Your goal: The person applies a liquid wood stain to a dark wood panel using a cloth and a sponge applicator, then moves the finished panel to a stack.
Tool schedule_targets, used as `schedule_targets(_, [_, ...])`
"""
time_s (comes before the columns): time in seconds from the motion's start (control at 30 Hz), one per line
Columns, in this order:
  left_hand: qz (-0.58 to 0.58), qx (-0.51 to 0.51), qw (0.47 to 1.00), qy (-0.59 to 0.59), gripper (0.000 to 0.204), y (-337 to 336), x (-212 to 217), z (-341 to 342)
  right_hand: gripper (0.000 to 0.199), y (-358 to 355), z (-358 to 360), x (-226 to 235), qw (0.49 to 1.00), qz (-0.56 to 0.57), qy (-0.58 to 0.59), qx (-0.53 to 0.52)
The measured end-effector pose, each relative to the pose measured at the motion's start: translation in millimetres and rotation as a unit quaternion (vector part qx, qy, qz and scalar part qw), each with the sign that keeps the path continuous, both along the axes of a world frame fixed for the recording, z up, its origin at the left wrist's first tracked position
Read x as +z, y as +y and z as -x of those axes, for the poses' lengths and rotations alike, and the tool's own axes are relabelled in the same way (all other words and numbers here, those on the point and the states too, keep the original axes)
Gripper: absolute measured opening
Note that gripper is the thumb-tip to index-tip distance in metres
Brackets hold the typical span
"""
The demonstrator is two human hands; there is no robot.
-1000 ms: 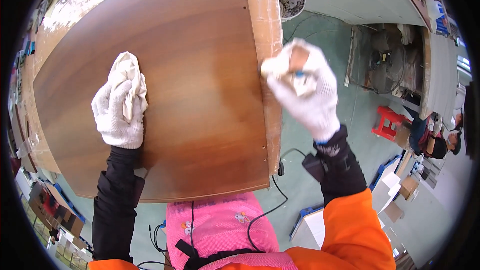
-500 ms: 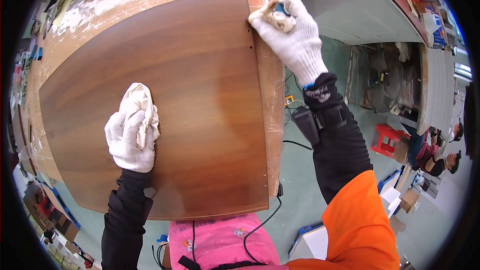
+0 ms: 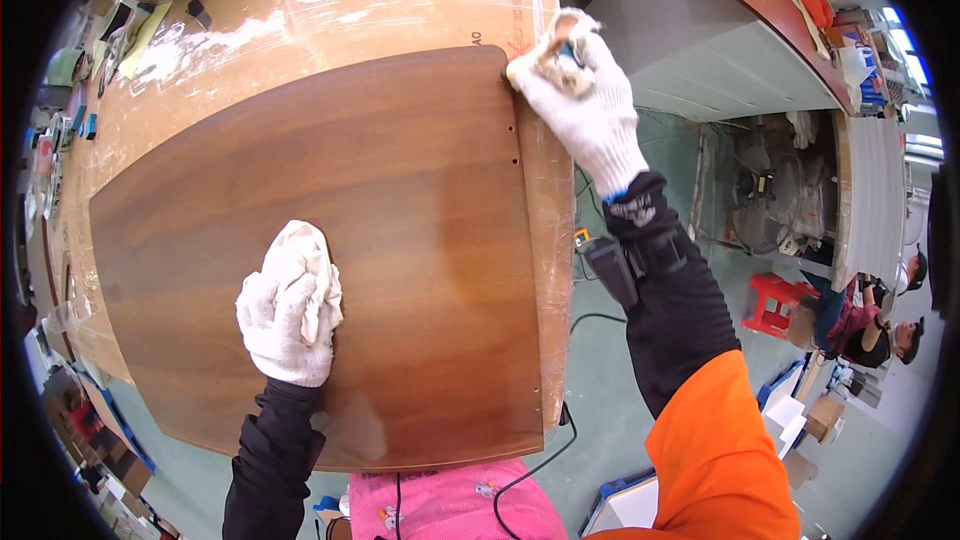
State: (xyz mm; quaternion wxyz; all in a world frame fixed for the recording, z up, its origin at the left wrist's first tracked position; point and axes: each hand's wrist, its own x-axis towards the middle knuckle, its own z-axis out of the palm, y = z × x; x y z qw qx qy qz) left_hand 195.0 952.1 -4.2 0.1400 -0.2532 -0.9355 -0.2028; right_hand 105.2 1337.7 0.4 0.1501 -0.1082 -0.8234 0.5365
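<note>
A broad wood-grain brown panel with a curved upper edge (image 3: pixel 420 230) lies flat across the middle of the frame, on a worktop faced with tan cardboard under glossy clear film (image 3: pixel 230 70). The cardboard probably serves as a softer bed that spares the underside from scratches. The lower edge of the panel sits close to the pink patterned cloth garment (image 3: pixel 450 495) at the bottom of the frame, a position that seems chosen to keep its whole face within arm's reach.

The left hand, in a white knitted glove (image 3: pixel 284 335), is closed around a folded cream cloth (image 3: pixel 306 265) in the lower left part of the panel. Its palm side is turned down; it appears to rest there, perhaps steadying the board, though the contact itself is hidden beneath the fingers.

The right hand, also in a white knitted glove (image 3: pixel 588 110), grips a bunched, brown-stained off-white cloth (image 3: pixel 566 76) at the panel's upper right corner, with a bit of blue showing in the folds. Bunching it likely gives a firm pad that can follow the narrow edge. The small dark holes (image 3: pixel 515 160) along the right side lie just below this corner, uncovered. Both gloves presumably keep fingerprints off the finish and stain off the skin.
</note>
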Motion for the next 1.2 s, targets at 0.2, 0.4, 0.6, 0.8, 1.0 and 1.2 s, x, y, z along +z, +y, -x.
schedule_targets(0.2, [0.006, -0.006, 1.000, -0.004, 0.042, -2.0, 0.5, 0.3, 0.047, 17.9, 41.0, 0.0, 0.997, -0.077, -0.002, -0.002])
schedule_targets(0.4, [0.009, -0.003, 1.000, 0.007, 0.043, -3.4, -4.1, 1.2, 0.047, 18.7, 41.0, -2.4, 0.999, -0.038, -0.010, 0.027])
schedule_targets(0.6, [0.006, -0.005, 1.000, 0.012, 0.042, -4.3, -4.2, 1.4, 0.041, 11.2, 16.3, 7.5, 0.996, -0.050, -0.050, 0.046])
schedule_targets(0.8, [-0.008, -0.007, 1.000, 0.006, 0.038, -3.1, -7.8, 0.0, 0.025, -12.7, -81.5, -1.0, 0.929, 0.365, -0.003, 0.063])
schedule_targets(1.0, [-0.032, -0.012, 0.999, 0.042, 0.036, 18.5, -3.7, 11.8, 0.027, -34.2, -229.8, 19.2, 0.821, 0.547, -0.151, -0.056])
schedule_targets(1.2, [-0.157, -0.126, 0.979, 0.024, 0.026, 151.4, -12.6, 124.5, 0.045, -31.2, -337.1, 24.6, 0.906, 0.330, -0.190, -0.184])
